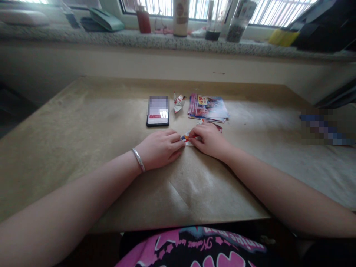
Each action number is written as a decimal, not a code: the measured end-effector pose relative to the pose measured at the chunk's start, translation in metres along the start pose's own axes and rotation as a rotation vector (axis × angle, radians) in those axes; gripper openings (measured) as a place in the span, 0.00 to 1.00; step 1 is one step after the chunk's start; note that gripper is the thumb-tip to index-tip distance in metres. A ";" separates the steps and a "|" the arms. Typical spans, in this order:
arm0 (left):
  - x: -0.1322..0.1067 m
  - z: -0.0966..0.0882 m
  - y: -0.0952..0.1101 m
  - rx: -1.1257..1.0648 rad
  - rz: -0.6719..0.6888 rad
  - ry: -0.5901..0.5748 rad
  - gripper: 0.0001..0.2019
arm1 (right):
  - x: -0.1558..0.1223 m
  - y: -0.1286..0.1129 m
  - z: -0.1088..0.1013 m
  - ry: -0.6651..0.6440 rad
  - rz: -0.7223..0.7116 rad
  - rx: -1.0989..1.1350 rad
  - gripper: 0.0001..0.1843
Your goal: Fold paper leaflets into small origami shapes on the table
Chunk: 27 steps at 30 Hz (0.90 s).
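A small piece of folded printed paper (191,142), white with red, orange and blue print, lies on the table between my two hands. My left hand (164,148), a silver bangle at its wrist, has its fingers together and pressed on the paper's left end. At the other side my right hand (207,139) is closed, thumb and fingertips pinching the paper. Much of the sheet is hidden beneath the right hand, with bits showing past its knuckles. Just beyond the hands stands a folded paper figure (178,102) with pointed tips.
A phone (158,120) with a lit screen lies left of the paper figure. To the right sits a stack of printed leaflets (213,107). A blue printed item (319,128) rests at the table's right edge. Bottles (180,18) and other items line the windowsill (111,40).
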<state>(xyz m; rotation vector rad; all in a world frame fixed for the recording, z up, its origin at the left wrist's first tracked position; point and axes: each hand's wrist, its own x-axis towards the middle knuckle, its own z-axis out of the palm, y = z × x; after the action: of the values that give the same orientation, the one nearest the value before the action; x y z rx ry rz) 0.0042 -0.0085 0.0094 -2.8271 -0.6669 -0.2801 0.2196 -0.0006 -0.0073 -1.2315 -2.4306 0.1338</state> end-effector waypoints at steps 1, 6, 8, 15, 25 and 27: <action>0.000 0.000 -0.001 0.000 -0.002 -0.001 0.13 | 0.000 -0.002 0.000 0.000 -0.024 -0.010 0.08; -0.003 0.003 -0.006 -0.075 0.017 0.031 0.13 | 0.001 -0.002 0.001 0.009 -0.028 -0.030 0.08; -0.004 0.006 -0.008 -0.147 0.033 0.052 0.12 | -0.001 0.003 0.001 0.026 0.010 0.002 0.08; -0.005 0.011 -0.010 -0.254 0.011 0.057 0.11 | -0.006 0.015 0.001 0.056 0.115 0.093 0.06; -0.004 0.008 -0.008 -0.063 0.005 0.049 0.14 | 0.003 0.012 0.006 0.151 0.027 0.119 0.07; -0.004 0.009 -0.008 -0.079 -0.003 0.045 0.14 | 0.004 0.014 0.007 0.143 0.044 0.126 0.06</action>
<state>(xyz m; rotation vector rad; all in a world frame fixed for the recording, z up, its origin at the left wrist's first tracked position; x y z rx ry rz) -0.0016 -0.0011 0.0016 -2.8856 -0.6650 -0.3772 0.2252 0.0121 -0.0161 -1.1966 -2.2379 0.2011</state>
